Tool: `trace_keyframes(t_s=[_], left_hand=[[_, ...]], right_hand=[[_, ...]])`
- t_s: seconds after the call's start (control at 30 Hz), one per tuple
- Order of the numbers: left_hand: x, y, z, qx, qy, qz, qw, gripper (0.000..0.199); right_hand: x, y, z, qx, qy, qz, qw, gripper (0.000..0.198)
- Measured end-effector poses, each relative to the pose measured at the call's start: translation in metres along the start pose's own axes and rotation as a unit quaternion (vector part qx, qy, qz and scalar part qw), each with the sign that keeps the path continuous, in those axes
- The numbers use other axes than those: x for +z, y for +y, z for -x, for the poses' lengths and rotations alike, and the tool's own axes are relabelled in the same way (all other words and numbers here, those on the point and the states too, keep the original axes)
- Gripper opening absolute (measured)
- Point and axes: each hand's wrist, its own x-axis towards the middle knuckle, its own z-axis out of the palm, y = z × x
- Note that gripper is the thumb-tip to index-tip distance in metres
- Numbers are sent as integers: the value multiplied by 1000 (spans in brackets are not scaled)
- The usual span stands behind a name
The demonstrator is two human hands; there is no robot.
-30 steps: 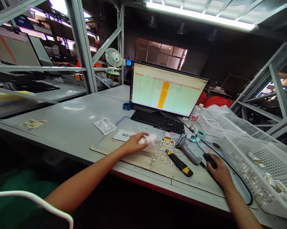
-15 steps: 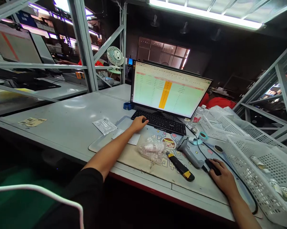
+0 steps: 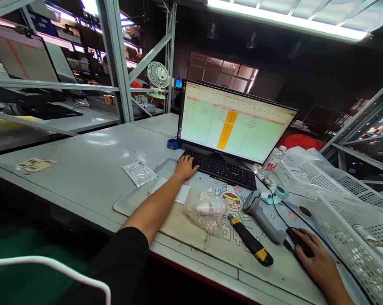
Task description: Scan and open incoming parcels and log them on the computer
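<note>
Left hand [image 3: 185, 167] moved onto keyboard [image 3: 225, 167]; near basket [image 3: 341, 231] holds bottle [image 3: 368, 234].

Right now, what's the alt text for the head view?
The left hand rests on a keyboard before a lit monitor; the right hand holds a mouse. Between them, a bubble-wrapped item, utility knife and grey scanner lie on a printed mat.

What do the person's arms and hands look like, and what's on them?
The bare left hand and bare right hand have no gloves, and I see no rings, watch or bracelet. On the left arm, a plain black fabric sleeve ends near the elbow. The right forearm is bare where it shows; any sleeve there is outside the picture.
</note>
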Motion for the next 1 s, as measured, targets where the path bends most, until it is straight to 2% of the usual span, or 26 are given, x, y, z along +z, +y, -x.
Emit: trace_keyframes(t_s=[0.17,0.53,0.8,1.0], left_hand=[[-5,4,7,-13,-1,-10,1000,65],[-15,15,15,-41,-105,-25,993,83],[-15,21,20,-64,-127,-23,990,88],[-7,17,21,-66,-107,-11,992,89]], right_hand=[[1,7,0,-9,1,-5,1000,53],[12,19,-2,-14,-8,-18,1000,55],[9,14,-5,-9,-10,-12,1000,56],[2,9,-7,-15,-10,-24,1000,57]])
